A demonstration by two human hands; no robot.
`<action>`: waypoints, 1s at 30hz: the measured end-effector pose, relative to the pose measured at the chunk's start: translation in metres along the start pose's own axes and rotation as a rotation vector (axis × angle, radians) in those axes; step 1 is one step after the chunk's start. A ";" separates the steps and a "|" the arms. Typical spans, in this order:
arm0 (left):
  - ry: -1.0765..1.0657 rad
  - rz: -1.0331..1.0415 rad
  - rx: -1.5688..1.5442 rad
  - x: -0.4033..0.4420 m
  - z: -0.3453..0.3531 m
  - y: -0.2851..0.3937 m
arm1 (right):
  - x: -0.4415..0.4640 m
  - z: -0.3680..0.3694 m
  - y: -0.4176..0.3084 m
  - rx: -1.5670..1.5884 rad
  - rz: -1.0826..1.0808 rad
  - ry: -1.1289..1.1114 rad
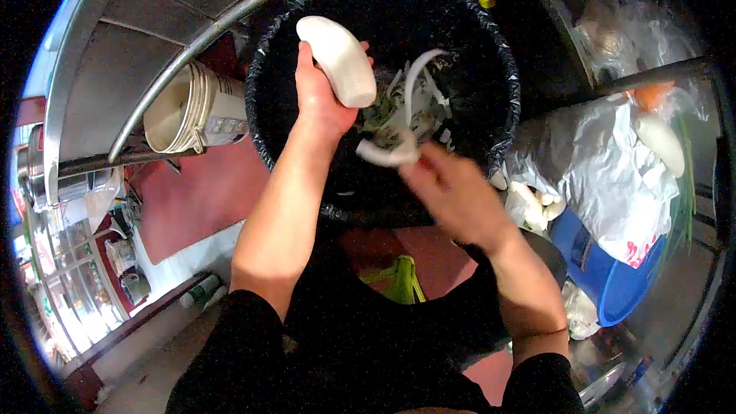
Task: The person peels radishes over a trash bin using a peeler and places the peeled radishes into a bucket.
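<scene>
My left hand [322,96] is wrapped round a smooth white radish [343,65], holding it tilted over a large bin [257,80] lined with a black bag. To the right of it, my right hand [452,195] is smeared by motion, its fingers closed. Pale curled strips of peel [416,92] show at and just beyond its fingertips, one rising over the bin. Whatever tool or peel those fingers grip is too blurred to name. Inside the bin lies a heap of peelings [399,107]. The radish and my right hand are apart.
A white bucket [172,119] lies at the left beneath a curved metal rail [230,19]. On the right are a plastic bag [613,176], another white radish [661,144], a blue tub [621,291] and several pale pieces near the bin's rim.
</scene>
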State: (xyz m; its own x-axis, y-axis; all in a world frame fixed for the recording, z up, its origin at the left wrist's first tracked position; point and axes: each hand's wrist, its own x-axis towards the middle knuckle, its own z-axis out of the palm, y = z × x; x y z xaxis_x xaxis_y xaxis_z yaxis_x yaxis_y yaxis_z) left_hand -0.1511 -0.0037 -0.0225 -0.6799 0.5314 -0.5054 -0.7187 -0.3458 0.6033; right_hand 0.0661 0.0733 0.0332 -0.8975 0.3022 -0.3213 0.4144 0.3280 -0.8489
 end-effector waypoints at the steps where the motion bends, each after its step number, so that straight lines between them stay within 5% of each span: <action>1: 0.001 0.000 -0.001 -0.006 0.001 0.000 | 0.000 -0.004 0.000 0.066 0.009 0.138; 8: -0.282 -0.235 0.191 -0.049 0.030 -0.051 | 0.046 -0.045 0.015 0.110 0.070 0.396; 13: -0.214 -0.212 0.268 -0.046 0.027 -0.062 | 0.050 -0.032 0.023 0.011 0.019 0.418; 19: 0.103 0.020 0.028 0.001 0.001 -0.001 | -0.006 0.017 -0.002 -0.128 -0.019 -0.119; 25: -0.152 -0.165 0.121 -0.026 0.014 -0.018 | 0.025 -0.026 0.014 0.028 -0.057 0.292; 27: -0.154 -0.265 0.224 -0.041 0.026 -0.032 | 0.038 -0.036 0.015 0.119 0.105 0.332; 30: -0.273 -0.259 0.239 -0.051 0.029 -0.054 | 0.054 -0.039 0.029 0.123 0.052 0.421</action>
State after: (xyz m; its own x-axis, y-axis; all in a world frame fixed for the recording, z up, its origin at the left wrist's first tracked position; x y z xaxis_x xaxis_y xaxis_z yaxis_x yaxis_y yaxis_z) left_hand -0.0731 0.0105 -0.0115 -0.3952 0.7725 -0.4970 -0.7846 -0.0025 0.6200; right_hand 0.0360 0.1337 0.0074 -0.7252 0.6625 -0.1876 0.4135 0.2011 -0.8880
